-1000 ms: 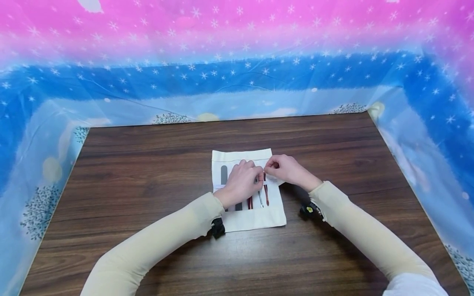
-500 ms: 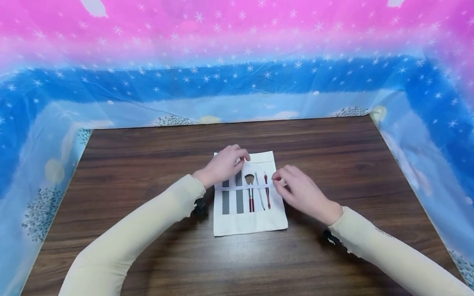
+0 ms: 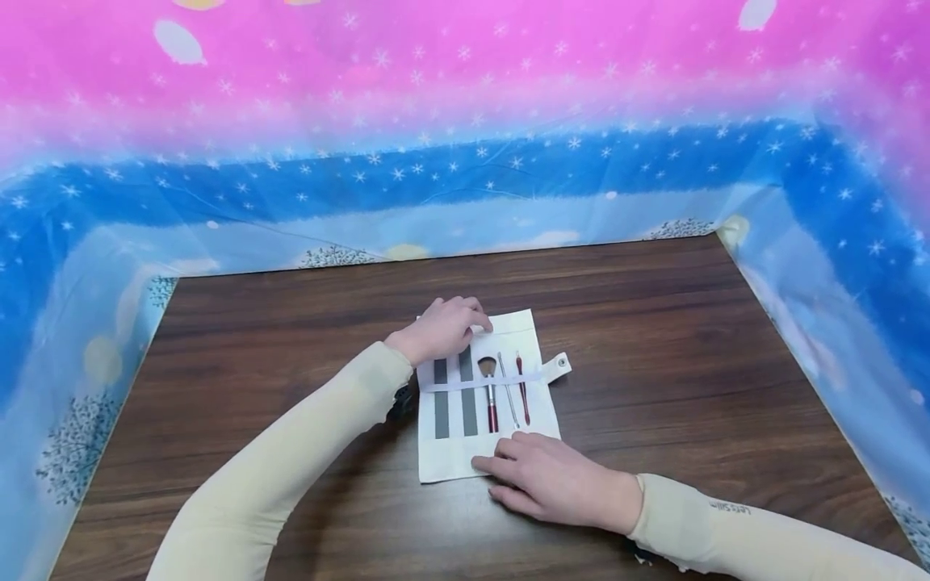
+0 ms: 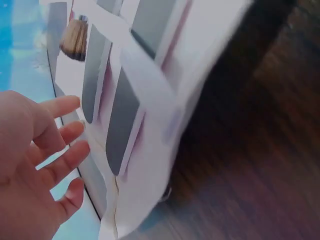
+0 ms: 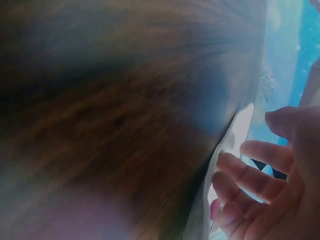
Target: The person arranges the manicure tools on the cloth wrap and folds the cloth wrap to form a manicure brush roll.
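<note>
A white fabric tool roll (image 3: 456, 460) lies unfolded on the table. Its white elastic band crosses two grey nail files (image 3: 440, 411), a fan brush (image 3: 492, 395) with a red handle, a thin metal tool (image 3: 510, 391) and a dark red slender tool (image 3: 523, 391). My left hand (image 3: 445, 327) is over the roll's far left corner, fingers loosely bent and holding nothing; it partly covers the files' far ends. At the near edge, my right hand (image 3: 555, 480) has its fingers extended over the fabric, the thumb lower down. Whether these fingers press the cloth, I cannot tell.
From the roll's right side sticks out a white strap (image 3: 558, 367) with a metal snap. The brown wooden table (image 3: 305, 323) reaches back to a pink and blue snowflake curtain (image 3: 407, 202), which also encloses both sides.
Both hands first met over the band near the red tool, then parted. My left hand went to the far left corner; my right came down to the near edge, uncovering the snap strap.
</note>
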The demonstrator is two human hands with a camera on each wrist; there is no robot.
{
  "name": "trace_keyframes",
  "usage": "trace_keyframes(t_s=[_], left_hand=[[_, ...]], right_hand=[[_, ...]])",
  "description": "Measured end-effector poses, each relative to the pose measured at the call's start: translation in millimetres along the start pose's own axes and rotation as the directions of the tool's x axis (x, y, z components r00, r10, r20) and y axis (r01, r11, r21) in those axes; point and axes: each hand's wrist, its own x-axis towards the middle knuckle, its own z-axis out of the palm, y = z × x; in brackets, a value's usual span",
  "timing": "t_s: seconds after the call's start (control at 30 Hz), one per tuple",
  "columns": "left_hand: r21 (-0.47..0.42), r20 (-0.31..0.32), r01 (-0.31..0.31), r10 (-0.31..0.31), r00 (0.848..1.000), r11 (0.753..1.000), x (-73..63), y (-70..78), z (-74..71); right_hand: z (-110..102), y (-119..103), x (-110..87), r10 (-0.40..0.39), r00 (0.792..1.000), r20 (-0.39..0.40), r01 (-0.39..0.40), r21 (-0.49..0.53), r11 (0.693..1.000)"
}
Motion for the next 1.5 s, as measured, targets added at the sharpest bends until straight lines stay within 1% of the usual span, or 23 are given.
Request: trace_keyframes(t_s=[0.13,0.23,0.37,0.57,0.67,0.77,0.93,1.07,1.17,1.27,1.4,1.5], left_hand=[[-0.030,0.000,-0.014,0.014,1.000,0.999,-1.1,-2.6,-2.7],[-0.046,-0.002,-0.015,0.015,1.000,0.999,-3.9,-5.1,-4.9],[-0.046,0.010,-0.013,0.014,1.000,0.999,-8.9,-9.5,-3.7],[-0.022,-0.013,-0.017,0.017,1.000,1.000,-19.0,-15.7,0.5],[-0.004,-0.016,-0.005,0.005,1.000,1.000,-27.2,-19.6,1.0],[0.013,-0.030,-0.004,0.004,1.000,1.000,-35.0,-24.0,1.5],[0.039,-0.046,0.001,0.001,0.999,0.999,-51.8,-30.3,1.3],[0.031,-0.058,0.026,-0.024,0.998,0.999,-69.9,-32.8,1.7],[0.022,-0.074,0.044,-0.042,0.996,0.999,-83.3,-33.0,3.2],[0.021,-0.097,0.046,-0.044,0.994,0.999,-93.9,-31.8,5.5],[0.030,-0.129,0.049,-0.045,0.991,0.998,-104.8,-28.6,9.4],[0.041,-0.141,0.052,-0.045,0.989,0.998,-112.5,-25.7,14.0]], right_hand=[[1,-2,-1.7,0.022,0.999,0.034,-0.021,-0.039,0.999],[1,-2,-2.5,0.017,0.999,0.027,-0.015,-0.083,0.996],[0,-2,-5.8,0.003,1.000,0.023,0.000,-0.134,0.991],[-9,-1,-14.3,0.055,0.995,0.082,-0.039,-0.179,0.983],[-12,1,-18.1,0.062,0.994,0.086,-0.044,-0.191,0.981],[-14,6,-23.5,0.073,0.996,0.059,-0.061,-0.191,0.980],[-18,21,-35.5,0.134,0.991,0.016,-0.129,-0.180,0.975],[-22,34,-43.7,0.179,0.984,-0.019,-0.180,-0.169,0.969],[-26,44,-47.4,0.210,0.977,-0.038,-0.214,-0.170,0.962],[-29,55,-48.8,0.241,0.969,-0.045,-0.245,-0.169,0.955],[-33,69,-46.3,0.267,0.963,-0.040,-0.270,-0.157,0.950],[-34,79,-42.7,0.283,0.959,-0.025,-0.284,-0.138,0.949]])
